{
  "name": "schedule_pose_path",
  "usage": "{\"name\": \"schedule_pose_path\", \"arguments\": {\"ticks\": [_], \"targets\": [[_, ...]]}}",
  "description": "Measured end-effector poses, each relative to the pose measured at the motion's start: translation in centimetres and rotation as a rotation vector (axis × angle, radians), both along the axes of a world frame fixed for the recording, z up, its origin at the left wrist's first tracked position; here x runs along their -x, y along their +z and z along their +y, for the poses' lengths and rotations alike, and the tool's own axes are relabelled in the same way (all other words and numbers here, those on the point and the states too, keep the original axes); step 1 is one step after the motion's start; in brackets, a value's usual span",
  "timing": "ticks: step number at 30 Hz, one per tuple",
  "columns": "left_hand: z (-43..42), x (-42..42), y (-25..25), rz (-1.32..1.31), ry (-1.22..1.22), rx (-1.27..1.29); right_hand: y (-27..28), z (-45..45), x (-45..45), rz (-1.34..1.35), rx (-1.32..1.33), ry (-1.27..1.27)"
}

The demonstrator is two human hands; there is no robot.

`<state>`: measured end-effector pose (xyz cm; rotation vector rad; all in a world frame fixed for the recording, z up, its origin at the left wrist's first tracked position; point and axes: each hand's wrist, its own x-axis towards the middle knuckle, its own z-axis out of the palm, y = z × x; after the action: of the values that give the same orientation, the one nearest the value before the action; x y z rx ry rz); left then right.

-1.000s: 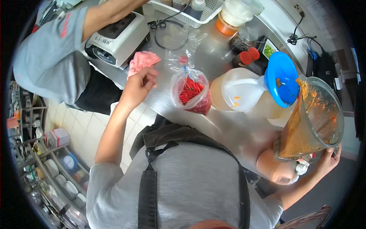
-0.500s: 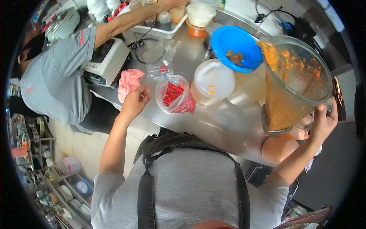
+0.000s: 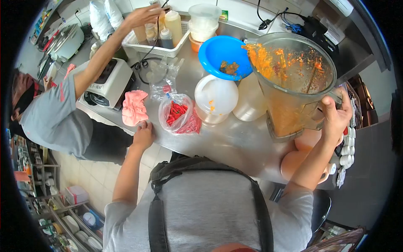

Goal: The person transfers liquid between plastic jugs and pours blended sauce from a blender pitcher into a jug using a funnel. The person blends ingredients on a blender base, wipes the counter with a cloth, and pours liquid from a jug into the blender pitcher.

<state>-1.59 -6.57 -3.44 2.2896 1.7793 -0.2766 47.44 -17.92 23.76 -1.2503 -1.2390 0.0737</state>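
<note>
My right hand (image 3: 337,112) is wrapped around the handle of a large blender jar (image 3: 289,115). Orange and red paste streaks the jar's inside wall, and the jar tilts toward a blue bowl (image 3: 205,61) holding some brown paste. At the counter's front edge, my left hand (image 3: 144,136) rests with fingertips on the metal, holding nothing I can see. Just beyond those fingers lies a pink cloth (image 3: 135,108). A plastic bag of red chillies (image 3: 178,113) is to that hand's right. Between bag and jar sits a white plastic jug (image 3: 216,94) with orange spots on top.
At left, a co-worker (image 3: 54,109) reaches over a white blender base (image 3: 107,86) toward a white basket (image 3: 170,51) of bottles. Stacked tubs (image 3: 203,21) stand at the back. Peach-coloured jugs (image 3: 294,164) stand at the right edge. A black cable (image 3: 145,63) crosses the steel counter (image 3: 235,140).
The blender jar and my right hand sit further left and higher in view. My left hand has come down to the counter edge. The co-worker's hand has moved left.
</note>
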Motion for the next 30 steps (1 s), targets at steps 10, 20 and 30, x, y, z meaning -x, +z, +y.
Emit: {"name": "schedule_pose_path", "arguments": {"ticks": [10, 20, 30], "targets": [[0.4, -1.0, 2.2, -0.05, 0.063, 0.084, -1.3, -0.1, -1.3, 0.071, -0.071, 0.012], [0.3, -17.3, 20.4, -1.036, -0.27, -0.852, -1.4, -0.9, 0.0, 0.057, -0.03, -0.055], [3.3, -23.2, 21.5, -1.231, -0.356, -0.829, -3.4, -2.2, 0.1, 0.047, -0.198, -0.232]]}}
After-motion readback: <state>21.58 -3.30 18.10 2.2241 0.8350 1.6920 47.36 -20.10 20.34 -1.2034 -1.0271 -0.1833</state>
